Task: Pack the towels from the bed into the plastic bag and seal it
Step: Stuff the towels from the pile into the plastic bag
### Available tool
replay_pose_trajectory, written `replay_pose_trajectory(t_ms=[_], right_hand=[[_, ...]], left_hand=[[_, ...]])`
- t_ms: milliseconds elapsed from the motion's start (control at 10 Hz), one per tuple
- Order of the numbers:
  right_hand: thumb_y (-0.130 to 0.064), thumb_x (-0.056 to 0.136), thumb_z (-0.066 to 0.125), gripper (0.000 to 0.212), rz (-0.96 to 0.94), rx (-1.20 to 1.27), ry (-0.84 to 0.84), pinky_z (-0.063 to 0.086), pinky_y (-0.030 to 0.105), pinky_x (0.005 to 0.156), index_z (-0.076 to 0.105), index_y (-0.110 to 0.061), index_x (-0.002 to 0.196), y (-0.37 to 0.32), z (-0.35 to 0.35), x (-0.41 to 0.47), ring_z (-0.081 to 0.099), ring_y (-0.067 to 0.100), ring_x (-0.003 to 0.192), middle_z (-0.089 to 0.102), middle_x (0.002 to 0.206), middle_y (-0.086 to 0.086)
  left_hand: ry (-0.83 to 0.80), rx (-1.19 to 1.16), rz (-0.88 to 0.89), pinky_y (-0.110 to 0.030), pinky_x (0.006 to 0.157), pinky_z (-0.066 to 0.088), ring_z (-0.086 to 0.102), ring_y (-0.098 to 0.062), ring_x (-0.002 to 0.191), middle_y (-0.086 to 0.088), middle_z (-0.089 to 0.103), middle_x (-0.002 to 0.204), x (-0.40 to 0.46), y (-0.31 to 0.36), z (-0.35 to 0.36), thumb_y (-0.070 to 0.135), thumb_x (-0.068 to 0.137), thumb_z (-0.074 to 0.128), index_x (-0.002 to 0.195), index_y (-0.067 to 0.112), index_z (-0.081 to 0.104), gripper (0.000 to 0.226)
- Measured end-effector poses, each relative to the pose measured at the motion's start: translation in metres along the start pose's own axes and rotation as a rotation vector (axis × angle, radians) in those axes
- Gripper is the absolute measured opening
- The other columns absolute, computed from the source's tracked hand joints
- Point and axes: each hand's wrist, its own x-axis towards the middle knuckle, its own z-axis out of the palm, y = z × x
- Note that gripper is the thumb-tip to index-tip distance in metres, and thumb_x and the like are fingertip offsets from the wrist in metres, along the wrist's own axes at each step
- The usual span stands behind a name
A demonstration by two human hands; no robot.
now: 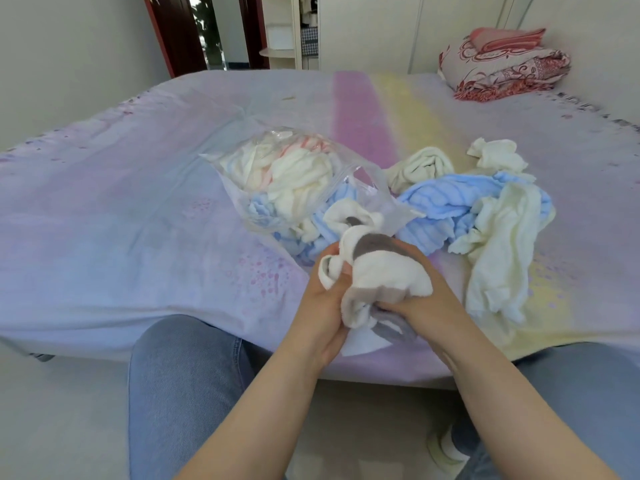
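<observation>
A clear plastic bag (242,188) lies on the bed (121,202), stuffed with cream, pink-striped and light blue towels, its mouth facing me and open. Both hands hold a white and grey towel (377,271) bunched just in front of the bag's mouth. My left hand (323,299) grips its left end, my right hand (426,306) clasps its lower right side. To the right lie a blue towel (440,206), a cream towel (498,258), a rolled cream towel (420,168) and a small white towel (498,155).
Folded red and pink blankets (502,64) sit at the bed's far right corner. My knees in blue jeans (183,375) are at the bed's near edge. A doorway (207,29) and a shelf unit (291,32) stand beyond the bed.
</observation>
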Motion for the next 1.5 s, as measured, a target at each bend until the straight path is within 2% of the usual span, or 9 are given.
replay_pose_trajectory(t_ms=[200,300,500,700,800,1100,1200,1400,1500], right_hand=[[-0.012,0.069,0.069,0.051,-0.023,-0.434,0.248,0.041,0.010,0.068,0.050,-0.037,0.110,-0.013,0.006,0.051,0.055,0.004,0.092,0.057,0.104,-0.018],[-0.024,0.072,0.071,0.064,-0.185,-0.487,0.431,0.043,0.028,0.078,0.036,-0.033,0.126,-0.013,0.015,0.064,0.053,0.009,0.106,0.045,0.126,-0.010],[-0.020,0.089,0.059,0.060,-0.248,-0.815,0.359,0.045,0.043,0.097,0.029,-0.019,0.141,0.001,0.060,0.082,0.037,0.034,0.132,0.025,0.152,0.010],[-0.074,0.077,0.046,0.084,-0.013,-0.591,-0.240,0.010,0.047,0.119,0.007,-0.049,0.147,0.001,0.045,0.074,-0.013,0.016,0.148,-0.016,0.160,-0.010],[-0.058,0.092,0.041,0.053,-0.070,-0.386,-0.271,0.013,0.044,0.120,0.019,-0.059,0.140,-0.007,0.038,0.065,-0.009,-0.008,0.141,-0.010,0.160,-0.014],[-0.032,0.098,0.045,0.046,-0.295,-1.030,-0.009,0.031,0.039,0.106,0.038,-0.038,0.143,-0.023,0.091,0.147,0.012,0.031,0.144,0.017,0.158,0.000],[-0.033,0.100,0.040,0.055,-0.122,-1.064,-0.155,0.024,0.045,0.114,0.016,-0.042,0.149,-0.024,0.099,0.192,0.003,0.027,0.147,0.005,0.161,-0.001],[-0.017,0.084,0.066,0.024,-0.400,-0.659,0.324,0.046,0.036,0.079,0.059,-0.002,0.101,-0.025,0.099,0.166,0.054,0.033,0.098,0.051,0.109,0.022],[-0.009,0.089,0.055,0.021,-0.525,-0.718,0.221,0.047,0.042,0.090,0.066,-0.007,0.108,-0.021,0.095,0.149,0.051,0.034,0.113,0.055,0.117,0.017]], left_hand=[[0.223,0.259,-0.031,-0.023,0.048,0.051,0.070,-0.011,0.063,0.001,0.074,0.077,0.010,0.007,-0.025,0.059,0.097,0.039,0.094,0.023,0.065,0.045],[0.348,0.608,0.101,-0.027,0.051,0.039,0.048,-0.011,0.045,0.000,0.051,0.049,0.006,0.014,-0.059,0.074,0.088,0.031,0.053,0.012,0.043,0.072],[0.424,1.235,0.280,-0.028,0.047,0.027,0.045,-0.017,0.051,0.004,0.043,0.049,0.030,0.025,-0.061,0.046,0.096,0.043,0.054,0.021,0.036,0.050],[0.425,1.126,0.363,-0.029,0.047,0.023,0.035,-0.011,0.046,0.005,0.037,0.050,0.031,0.019,-0.064,0.028,0.099,0.046,0.056,0.019,0.033,0.046],[0.398,1.037,0.368,-0.028,0.049,0.025,0.032,-0.011,0.048,0.002,0.037,0.051,0.031,0.016,-0.065,0.024,0.098,0.048,0.058,0.014,0.034,0.044],[0.179,0.966,0.475,-0.033,0.055,0.038,0.051,-0.024,0.057,-0.016,0.055,0.058,0.021,0.025,-0.058,0.028,0.100,0.051,0.065,-0.002,0.053,0.046],[0.256,0.896,0.437,-0.020,0.050,0.040,0.054,-0.011,0.051,-0.002,0.058,0.053,0.018,0.024,-0.064,0.028,0.100,0.051,0.058,0.009,0.053,0.046],[0.397,0.621,0.402,-0.030,0.056,0.044,0.051,-0.008,0.046,0.003,0.056,0.047,0.027,0.037,-0.079,0.027,0.100,0.050,0.055,0.016,0.053,0.047],[0.388,0.554,0.413,-0.024,0.052,0.044,0.050,-0.008,0.046,0.004,0.056,0.048,0.031,0.042,-0.069,0.027,0.100,0.048,0.056,0.015,0.055,0.046]])
